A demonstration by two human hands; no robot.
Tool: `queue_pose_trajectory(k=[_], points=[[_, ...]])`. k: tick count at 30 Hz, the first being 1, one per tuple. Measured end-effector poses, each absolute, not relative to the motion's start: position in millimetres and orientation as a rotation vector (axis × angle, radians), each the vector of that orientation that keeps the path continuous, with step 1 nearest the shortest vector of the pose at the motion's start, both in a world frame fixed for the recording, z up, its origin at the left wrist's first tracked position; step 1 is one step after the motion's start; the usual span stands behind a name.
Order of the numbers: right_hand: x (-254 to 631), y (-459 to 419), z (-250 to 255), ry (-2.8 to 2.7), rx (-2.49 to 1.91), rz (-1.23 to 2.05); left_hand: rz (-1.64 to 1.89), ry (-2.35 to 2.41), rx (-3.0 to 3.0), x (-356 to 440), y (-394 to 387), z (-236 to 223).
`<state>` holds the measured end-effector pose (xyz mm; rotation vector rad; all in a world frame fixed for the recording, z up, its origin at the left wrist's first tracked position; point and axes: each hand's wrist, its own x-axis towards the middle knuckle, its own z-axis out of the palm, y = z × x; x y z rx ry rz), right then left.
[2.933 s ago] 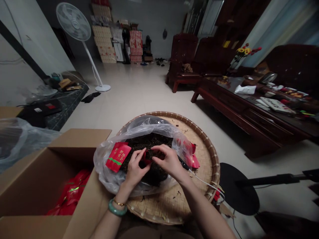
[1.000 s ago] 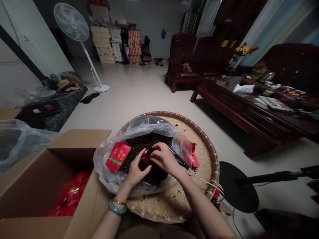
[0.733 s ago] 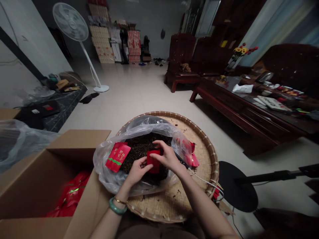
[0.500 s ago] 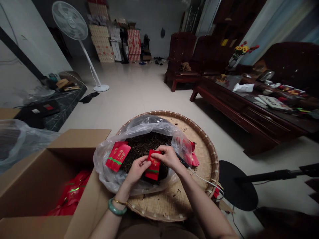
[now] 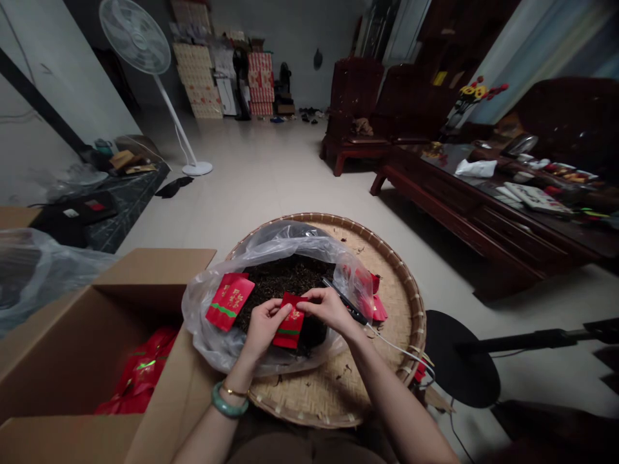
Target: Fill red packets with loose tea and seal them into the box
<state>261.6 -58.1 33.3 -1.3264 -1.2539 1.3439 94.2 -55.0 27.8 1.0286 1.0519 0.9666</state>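
A small red packet (image 5: pixel 290 327) with gold characters and a green stripe is pinched at its top by both hands. My left hand (image 5: pixel 265 324) grips its upper left edge with thumb and fingers, and my right hand (image 5: pixel 329 309) grips the upper right corner. Beneath them, a clear plastic bag (image 5: pixel 203 341) lies spread wide around dark loose tea leaves (image 5: pixel 278 280). Other red packets (image 5: pixel 230 301) rest on the bag's left side. Under my right hand a black corded handheld tool (image 5: pixel 355 310) lies partly hidden across the bag's edge.
The bag sits on a round woven bamboo tray (image 5: pixel 338 406). An open cardboard box (image 5: pixel 178 380) with red packets (image 5: pixel 140 374) stands at the left. More red packets (image 5: pixel 378 308) lie on the tray's right side. A black stand base (image 5: pixel 459 361) is right of the tray.
Both hands have shifted slightly with the packet, whose top edge now looks bent or parted between the fingers. My left hand moved a little left. The view tilted slightly.
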Motion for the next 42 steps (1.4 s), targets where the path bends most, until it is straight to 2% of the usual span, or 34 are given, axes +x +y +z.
queue_pose_trajectory(k=[6, 18, 26, 35, 42], points=[[259.7, -59.0, 29.1, -1.200, -1.355, 1.406, 0.961, 1.047, 0.935, 94.4, -56.5, 25.9], [258.6, -57.8, 20.9, -1.359, -1.415, 1.219, 0.658, 0.942, 0.790, 99.8, -57.7, 20.2], [252.1, -55.3, 33.2, -1.883, -1.454, 0.819, 0.529, 0.935, 0.947, 103.0, -61.8, 15.9], [262.4, -45.0, 16.5, -1.759, -1.415, 0.845, 0.335, 0.858, 1.146, 86.0, -65.6, 19.9], [250.6, -46.1, 14.5, -1.743, -1.400, 0.841, 0.504, 0.862, 0.971, 93.8, -55.8, 19.1]])
